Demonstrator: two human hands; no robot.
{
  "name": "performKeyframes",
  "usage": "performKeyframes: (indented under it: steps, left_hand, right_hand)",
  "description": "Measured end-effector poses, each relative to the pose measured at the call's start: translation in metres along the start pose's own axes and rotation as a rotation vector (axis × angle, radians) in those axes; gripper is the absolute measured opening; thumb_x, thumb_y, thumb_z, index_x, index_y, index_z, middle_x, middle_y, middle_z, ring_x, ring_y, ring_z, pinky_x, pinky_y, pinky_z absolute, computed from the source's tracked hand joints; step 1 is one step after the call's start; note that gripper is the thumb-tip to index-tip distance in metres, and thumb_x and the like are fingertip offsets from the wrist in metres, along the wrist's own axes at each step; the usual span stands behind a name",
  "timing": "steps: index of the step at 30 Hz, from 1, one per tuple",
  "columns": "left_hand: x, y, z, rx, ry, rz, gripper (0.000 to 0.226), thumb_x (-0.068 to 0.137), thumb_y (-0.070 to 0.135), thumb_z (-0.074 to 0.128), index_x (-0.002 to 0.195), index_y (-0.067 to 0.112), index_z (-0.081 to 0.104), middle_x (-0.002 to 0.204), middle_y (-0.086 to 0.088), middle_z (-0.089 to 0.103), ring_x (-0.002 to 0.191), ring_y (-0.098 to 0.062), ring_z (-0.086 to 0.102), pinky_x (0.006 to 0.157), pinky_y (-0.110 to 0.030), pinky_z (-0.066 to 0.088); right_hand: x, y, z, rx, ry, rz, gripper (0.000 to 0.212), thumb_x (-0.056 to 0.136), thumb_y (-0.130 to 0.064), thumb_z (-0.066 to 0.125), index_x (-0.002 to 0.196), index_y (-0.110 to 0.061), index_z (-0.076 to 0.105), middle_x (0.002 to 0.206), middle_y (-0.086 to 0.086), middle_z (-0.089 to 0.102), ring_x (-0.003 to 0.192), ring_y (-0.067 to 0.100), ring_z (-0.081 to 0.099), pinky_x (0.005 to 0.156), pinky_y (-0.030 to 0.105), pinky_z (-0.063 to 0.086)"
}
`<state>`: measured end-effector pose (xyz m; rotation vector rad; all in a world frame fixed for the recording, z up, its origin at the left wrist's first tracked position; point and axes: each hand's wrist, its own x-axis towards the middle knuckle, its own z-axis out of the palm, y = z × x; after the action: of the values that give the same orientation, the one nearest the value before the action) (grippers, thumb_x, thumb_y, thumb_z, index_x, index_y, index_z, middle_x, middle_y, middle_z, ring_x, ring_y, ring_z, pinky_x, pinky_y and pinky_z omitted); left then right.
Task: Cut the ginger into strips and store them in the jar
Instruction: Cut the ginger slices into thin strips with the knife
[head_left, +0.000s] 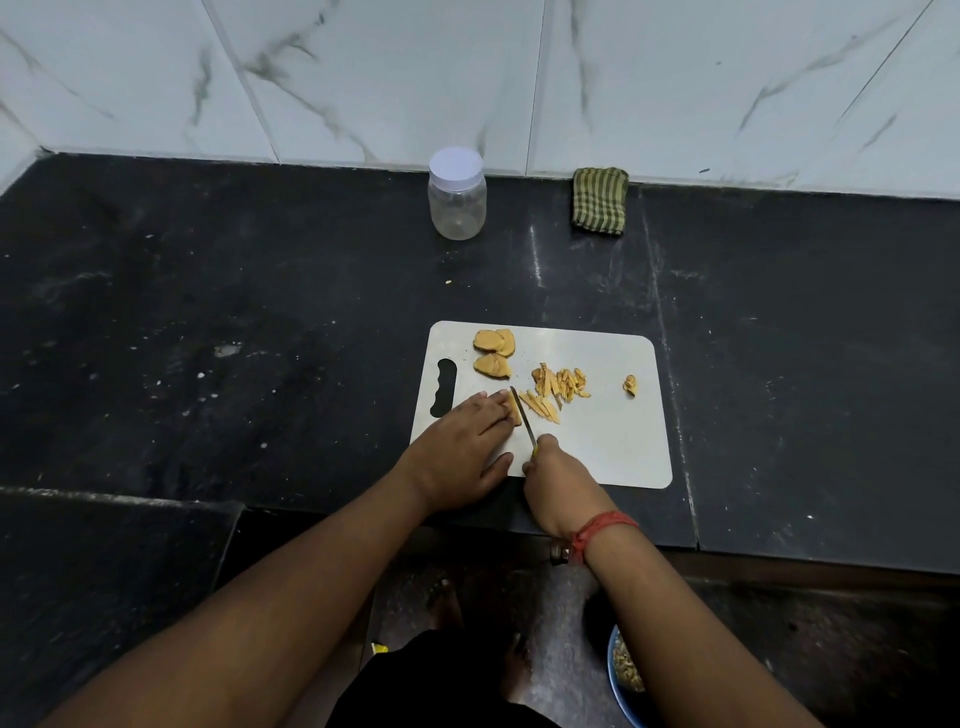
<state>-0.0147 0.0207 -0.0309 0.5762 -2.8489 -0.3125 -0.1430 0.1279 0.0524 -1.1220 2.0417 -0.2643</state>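
Pale yellow ginger slice (515, 410): near-left on white plastic cutting board (613, 447), pinned under flat straight fingers of left hand (462, 447). Thin steel knife (522, 415): gripped by right hand (558, 478), blade just beside fingertips; fingertip nick judged likely. Cut strips (556, 389): loose, scatter risk. Uncut slices (493, 353): far-left. Clear lidded jar (457, 195): far, well apart.

striped green cloth (599, 200), blue bowl (616, 691), dark counter (260, 332)

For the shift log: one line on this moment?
step: cutting strips | left hand: pressing ginger slice | right hand: gripping small knife | clear white-lidded jar: closed
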Motion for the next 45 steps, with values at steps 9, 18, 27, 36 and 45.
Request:
performKeyframes:
  steps: [9,18,27,36,45]
  left_hand:
    - [0.000,-0.002,0.001,0.019,0.022,0.008,0.052,0.097,0.038,0.052,0.134,0.003,0.062,0.141,-0.014,0.058,0.140,-0.026,0.046,0.122,-0.039,0.030]
    - [0.002,-0.002,0.000,0.064,0.029,0.011,0.052,0.096,0.037,0.055,0.134,0.003,0.062,0.142,-0.015,0.058,0.139,-0.026,0.048,0.122,-0.037,0.028]
    - [0.001,-0.001,0.000,0.074,0.027,0.005,0.052,0.096,0.038,0.054,0.134,0.003,0.062,0.140,-0.014,0.059,0.138,-0.025,0.047,0.123,-0.036,0.027]
    - [0.001,-0.001,0.000,0.059,0.027,0.004,0.053,0.096,0.039,0.051,0.135,0.004,0.061,0.142,-0.014,0.057,0.140,-0.025,0.046,0.123,-0.037,0.027]
    - [-0.001,-0.001,0.000,0.022,0.035,0.002,0.050,0.098,0.036,0.053,0.135,0.003,0.060,0.142,-0.015,0.058,0.142,-0.025,0.045,0.122,-0.041,0.031]
  right_hand:
    - [0.013,-0.005,0.000,-0.064,-0.036,0.060,0.022,0.099,-0.008,0.040,0.119,0.001,0.040,0.114,0.021,0.061,0.106,0.033,0.059,0.069,0.027,0.034]
    - [0.000,0.003,0.005,-0.167,-0.073,0.043,0.030,0.098,-0.005,0.038,0.127,0.006,0.036,0.113,0.020,0.062,0.104,0.032,0.061,0.071,0.029,0.039]
    - [-0.020,0.013,0.008,-0.044,-0.088,0.053,0.006,0.097,-0.007,0.041,0.099,-0.007,0.035,0.103,0.018,0.061,0.087,0.028,0.056,0.067,0.027,0.034]
    - [-0.022,0.032,0.004,-0.038,-0.042,0.065,0.009,0.094,-0.003,0.036,0.096,-0.011,0.034,0.086,0.009,0.051,0.075,0.024,0.050,0.066,0.029,0.034]
    - [-0.001,0.009,-0.001,0.002,-0.010,-0.013,0.004,0.098,-0.009,0.039,0.098,-0.011,0.035,0.070,-0.003,0.043,0.061,0.012,0.041,0.058,0.030,0.030]
